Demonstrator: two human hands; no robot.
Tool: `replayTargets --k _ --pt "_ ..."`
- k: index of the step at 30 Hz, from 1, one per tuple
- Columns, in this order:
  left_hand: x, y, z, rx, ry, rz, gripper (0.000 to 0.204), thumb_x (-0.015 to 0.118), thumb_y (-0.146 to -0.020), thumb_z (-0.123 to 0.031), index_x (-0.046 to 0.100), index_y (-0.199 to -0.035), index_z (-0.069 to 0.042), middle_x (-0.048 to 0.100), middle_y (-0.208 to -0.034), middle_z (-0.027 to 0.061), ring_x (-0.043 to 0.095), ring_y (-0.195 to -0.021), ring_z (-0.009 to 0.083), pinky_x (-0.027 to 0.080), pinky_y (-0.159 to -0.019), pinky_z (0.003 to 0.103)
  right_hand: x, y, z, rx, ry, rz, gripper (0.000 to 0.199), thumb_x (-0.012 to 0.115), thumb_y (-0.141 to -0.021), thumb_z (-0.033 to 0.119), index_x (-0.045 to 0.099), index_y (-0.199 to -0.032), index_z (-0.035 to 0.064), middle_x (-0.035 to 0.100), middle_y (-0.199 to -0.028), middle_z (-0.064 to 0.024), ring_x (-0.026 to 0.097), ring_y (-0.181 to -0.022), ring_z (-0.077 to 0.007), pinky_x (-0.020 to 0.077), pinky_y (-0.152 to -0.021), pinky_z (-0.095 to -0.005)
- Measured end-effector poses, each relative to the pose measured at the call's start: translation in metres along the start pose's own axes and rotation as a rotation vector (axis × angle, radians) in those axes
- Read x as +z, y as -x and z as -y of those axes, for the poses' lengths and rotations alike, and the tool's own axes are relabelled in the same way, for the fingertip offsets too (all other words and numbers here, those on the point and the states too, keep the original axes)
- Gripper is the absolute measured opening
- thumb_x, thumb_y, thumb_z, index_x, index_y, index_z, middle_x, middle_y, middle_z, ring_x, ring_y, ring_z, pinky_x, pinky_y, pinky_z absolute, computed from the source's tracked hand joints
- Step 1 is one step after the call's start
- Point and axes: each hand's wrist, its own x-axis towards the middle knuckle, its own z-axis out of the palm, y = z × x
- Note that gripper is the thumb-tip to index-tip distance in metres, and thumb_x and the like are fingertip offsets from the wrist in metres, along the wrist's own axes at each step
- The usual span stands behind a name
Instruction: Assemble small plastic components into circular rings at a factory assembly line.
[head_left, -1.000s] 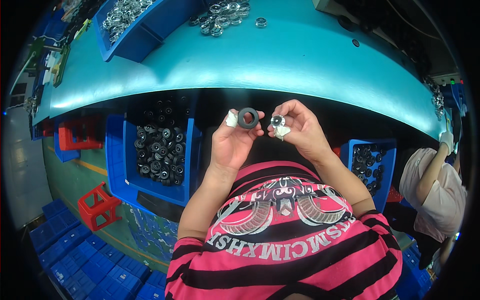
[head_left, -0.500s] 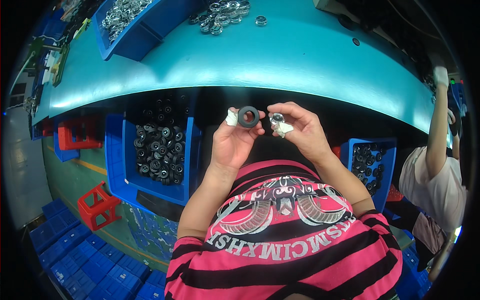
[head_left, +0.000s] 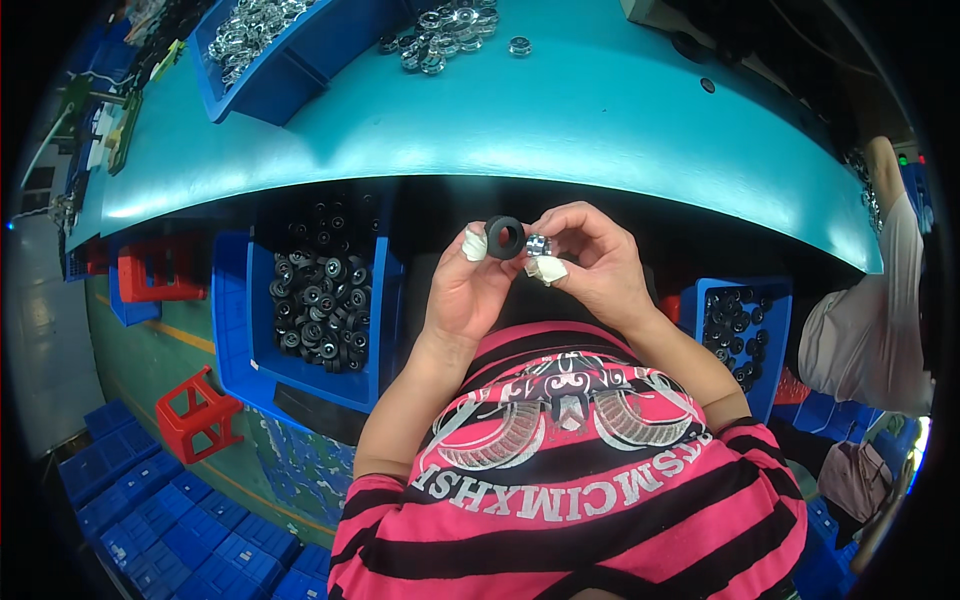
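Between the thumb and fingers of my left hand [head_left: 468, 290] is a black rubber ring, like a small tyre [head_left: 504, 237], its hole showing. My right hand [head_left: 598, 262] pinches a shiny silver and clear wheel hub [head_left: 538, 246], close against the ring's right side. Whether the two touch I cannot tell. White wrapping covers each thumb. Both hands are above my lap, in front of the table edge. To the left, a blue bin [head_left: 378, 310] holds many black wheels with shiny centres [head_left: 322, 305].
A turquoise table [head_left: 560, 120] curves across, bearing a blue bin [head_left: 290, 75] of clear hubs and a loose pile of hubs [head_left: 445, 35]. At right stands another blue bin [head_left: 770, 345] of black wheels. Red stools [head_left: 198, 415] are at left; a co-worker's sleeve [head_left: 890, 310] is at right.
My right hand has moved left, bringing the hub up to the ring, and the hub has turned. My left hand has tilted the ring slightly. The co-worker's arm has shifted.
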Motion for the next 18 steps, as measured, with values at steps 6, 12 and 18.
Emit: replayTargets --k 6,12,18 --pt "-0.006 -0.002 -0.001 0.023 0.033 0.079 0.028 0.063 -0.102 -0.03 0.068 -0.113 -0.004 0.068 -0.122 0.0235 0.067 -0.103 0.0281 0.053 -0.092 0.043 -0.008 0.003 -0.006 0.025 -0.073 -0.045 0.033 0.079 -0.084 -0.002 0.061 -0.111 0.0017 0.064 -0.111 -0.0058 0.064 -0.095 -0.0116 0.0549 -0.087 -0.0289" --pt "-0.006 -0.002 0.001 0.027 0.058 0.093 0.031 0.061 -0.103 -0.03 0.069 -0.115 -0.003 0.067 -0.123 0.026 0.066 -0.101 0.0294 0.054 -0.092 0.043 -0.011 0.006 -0.006 0.051 -0.074 -0.075 0.034 0.078 -0.083 -0.003 0.059 -0.111 0.0015 0.062 -0.112 -0.0068 0.066 -0.097 -0.0136 0.0568 -0.088 -0.0298" --pt "-0.008 -0.002 0.001 0.027 0.05 0.101 0.03 0.062 -0.103 -0.029 0.068 -0.117 -0.003 0.067 -0.124 0.0257 0.066 -0.103 0.0291 0.054 -0.093 0.042 -0.012 0.007 -0.008 0.041 -0.086 -0.086 0.035 0.078 -0.083 -0.003 0.06 -0.112 0.0012 0.062 -0.111 -0.0069 0.067 -0.099 -0.0147 0.0572 -0.089 -0.0299"
